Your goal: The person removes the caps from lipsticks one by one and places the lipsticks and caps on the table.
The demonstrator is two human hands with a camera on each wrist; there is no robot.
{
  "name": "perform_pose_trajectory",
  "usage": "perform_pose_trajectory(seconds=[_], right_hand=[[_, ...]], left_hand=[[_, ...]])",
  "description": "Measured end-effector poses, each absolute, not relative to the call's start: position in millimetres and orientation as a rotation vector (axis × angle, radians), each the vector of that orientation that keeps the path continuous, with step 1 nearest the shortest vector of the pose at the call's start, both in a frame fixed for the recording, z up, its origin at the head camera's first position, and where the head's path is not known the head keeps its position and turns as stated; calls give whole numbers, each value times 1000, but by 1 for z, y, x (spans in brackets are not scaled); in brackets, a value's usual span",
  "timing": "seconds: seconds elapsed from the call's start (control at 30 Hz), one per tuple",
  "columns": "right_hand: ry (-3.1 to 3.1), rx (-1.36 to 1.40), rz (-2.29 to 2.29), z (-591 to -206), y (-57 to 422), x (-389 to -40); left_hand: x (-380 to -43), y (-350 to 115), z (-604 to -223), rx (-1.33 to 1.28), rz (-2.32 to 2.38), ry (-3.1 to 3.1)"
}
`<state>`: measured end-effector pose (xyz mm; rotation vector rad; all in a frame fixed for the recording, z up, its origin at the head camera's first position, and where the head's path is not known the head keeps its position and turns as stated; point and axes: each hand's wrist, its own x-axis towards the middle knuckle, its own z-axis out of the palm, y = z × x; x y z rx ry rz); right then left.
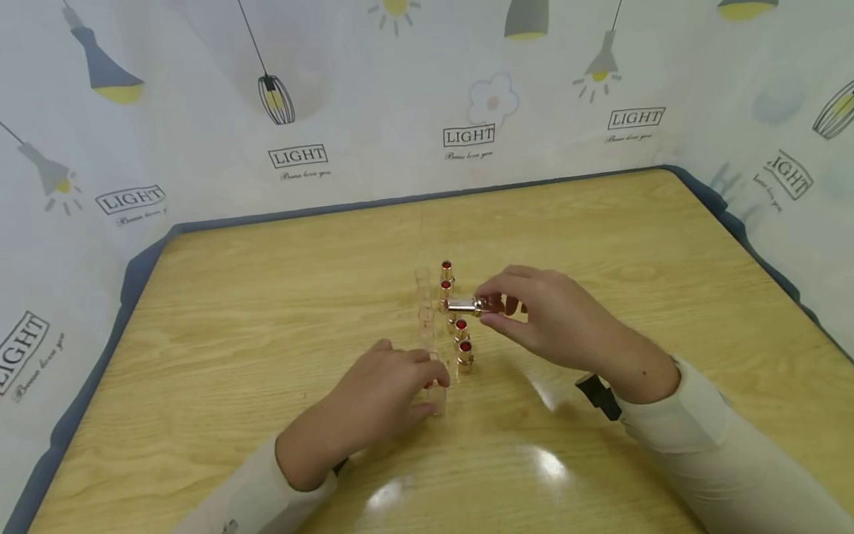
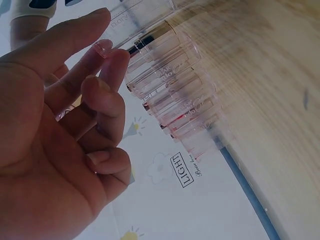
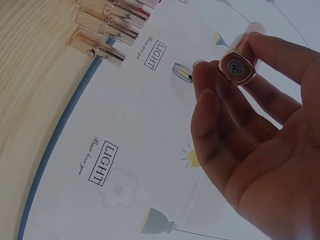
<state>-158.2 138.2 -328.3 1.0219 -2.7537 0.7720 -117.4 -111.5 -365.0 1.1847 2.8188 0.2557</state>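
Note:
My right hand (image 1: 557, 315) pinches a lipstick tube (image 1: 462, 305) between thumb and fingers, holding it sideways above a row of lipsticks. Its square base with a round label (image 3: 238, 67) faces the right wrist camera. Upright on the table stand several gold lipsticks with dark red tops, among them the nearest one (image 1: 465, 357). Left of them runs a line of clear caps (image 1: 425, 319). At the near end of that line, the left hand (image 1: 383, 393) has its thumb and fingertips around a clear cap (image 1: 437, 400); the left wrist view shows this clear cap (image 2: 142, 20) beside the fingertips.
The wooden table (image 1: 280, 297) extends on all sides of the rows. A dark blue edge (image 1: 300, 215) borders its back, where a white wall sheet (image 1: 373, 96) with printed lamps rises. A black device (image 1: 599, 397) sits at the right wrist.

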Motion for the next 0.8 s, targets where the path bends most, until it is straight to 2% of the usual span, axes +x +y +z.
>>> perform_pose_trajectory(seconds=[0.8], right_hand=[[-2757, 1036, 800, -327, 136, -158]], left_hand=[[-115, -116, -362, 1095, 304, 2838]])
